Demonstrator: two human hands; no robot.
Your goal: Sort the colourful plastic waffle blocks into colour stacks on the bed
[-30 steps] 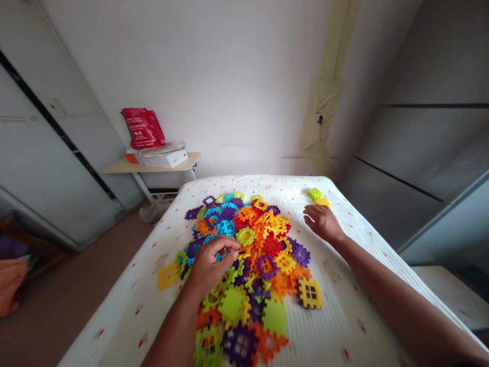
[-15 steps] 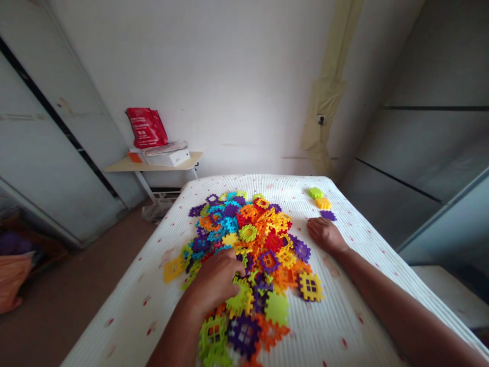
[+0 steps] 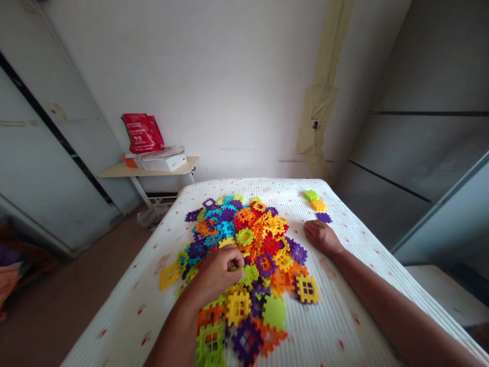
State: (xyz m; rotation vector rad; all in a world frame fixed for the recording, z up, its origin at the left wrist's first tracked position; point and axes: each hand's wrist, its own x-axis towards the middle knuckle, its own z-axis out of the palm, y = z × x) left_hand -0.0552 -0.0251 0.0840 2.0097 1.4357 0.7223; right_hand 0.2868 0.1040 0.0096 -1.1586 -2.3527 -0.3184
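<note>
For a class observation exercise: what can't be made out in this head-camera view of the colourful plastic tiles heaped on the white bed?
Anything held by the left hand: hidden by its own fingers.
Lower layers of multicoloured plastic waffle tiles: hidden by the tiles above.
Nearest green plastic tile: cut off by the picture's bottom edge.
Print on the red bag: too small to read.

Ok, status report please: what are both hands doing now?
Left hand: curled over the pile of plastic waffle blocks, grip unclear. Right hand: resting open on the white mattress, near a purple block.
</note>
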